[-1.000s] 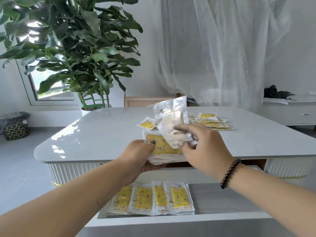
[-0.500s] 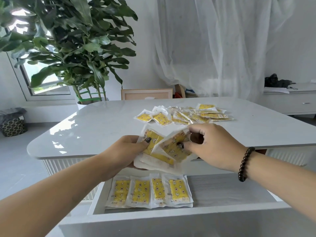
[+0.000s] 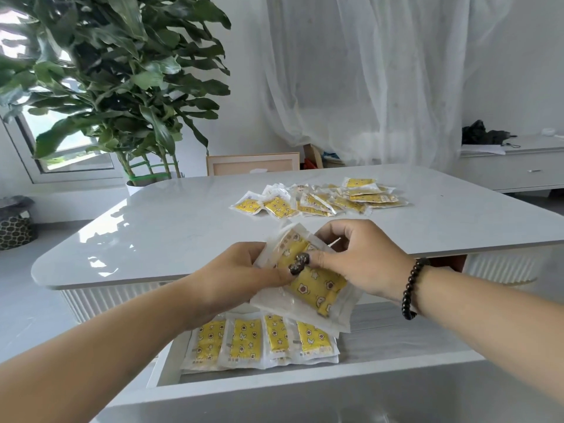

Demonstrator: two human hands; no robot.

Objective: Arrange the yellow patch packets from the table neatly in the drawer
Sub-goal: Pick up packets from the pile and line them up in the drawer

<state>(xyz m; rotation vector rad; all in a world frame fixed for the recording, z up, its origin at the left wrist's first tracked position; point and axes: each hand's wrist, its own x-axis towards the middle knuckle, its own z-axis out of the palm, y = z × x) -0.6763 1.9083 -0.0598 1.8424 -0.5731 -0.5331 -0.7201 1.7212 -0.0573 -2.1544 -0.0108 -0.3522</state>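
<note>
Packet that was lifted upright is now flat on the stack (image 3: 308, 288); left hand (image 3: 241, 276) and right hand (image 3: 363, 264) both clamped on it over the drawer (image 3: 396, 340). Bench (image 3: 183, 227) pile (image 3: 323, 198) remains.

One head-worn view looks forward and down, close over the open drawer (image 3: 305, 389) and table (image 3: 171, 236).

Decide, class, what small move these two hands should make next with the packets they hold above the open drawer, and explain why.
Probably lower the held packets into the drawer, just right of the row of packets. Both the left hand and right hand already pinch the bundle over the drawer, and bare space lies beside the row.
</note>
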